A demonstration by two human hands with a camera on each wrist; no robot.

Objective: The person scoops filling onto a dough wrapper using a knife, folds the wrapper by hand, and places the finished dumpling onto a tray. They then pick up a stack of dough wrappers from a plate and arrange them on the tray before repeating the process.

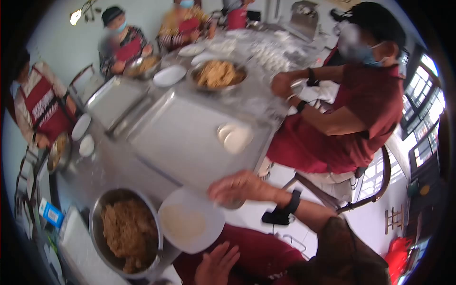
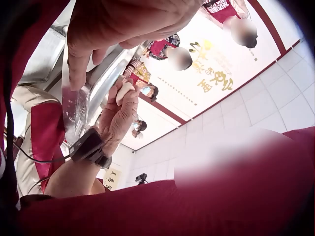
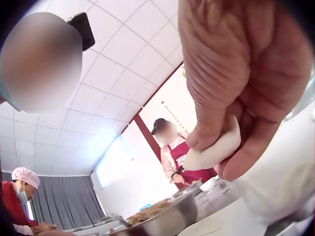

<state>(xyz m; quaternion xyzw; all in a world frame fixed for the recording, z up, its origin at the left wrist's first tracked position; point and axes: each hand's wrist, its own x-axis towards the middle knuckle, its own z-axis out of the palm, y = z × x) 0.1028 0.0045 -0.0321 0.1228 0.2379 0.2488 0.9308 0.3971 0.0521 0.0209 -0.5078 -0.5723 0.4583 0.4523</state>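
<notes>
My right hand (image 1: 242, 187) is raised over the tray's near corner. In the right wrist view, its thumb and fingers (image 3: 246, 83) pinch a folded white dough piece (image 3: 216, 150); the left wrist view also shows the dough (image 2: 126, 93) in that hand (image 2: 118, 115). My left hand (image 1: 218, 266), holding nothing visible, has its fingers apart beside the white plate (image 1: 211, 237); it fills the top of the left wrist view (image 2: 133, 24). Pale flat dough (image 1: 183, 222) lies on the plate. Left of it stands a metal bowl (image 1: 95, 223) of brown filling (image 1: 126, 232).
A large metal tray (image 1: 175, 137) holds round white pieces (image 1: 235, 138). Beyond are another tray (image 1: 114, 102), a bowl of filling (image 1: 218, 73) and floury white pieces (image 1: 270, 54). A person in red (image 1: 361, 104) sits at the right; others are around the table.
</notes>
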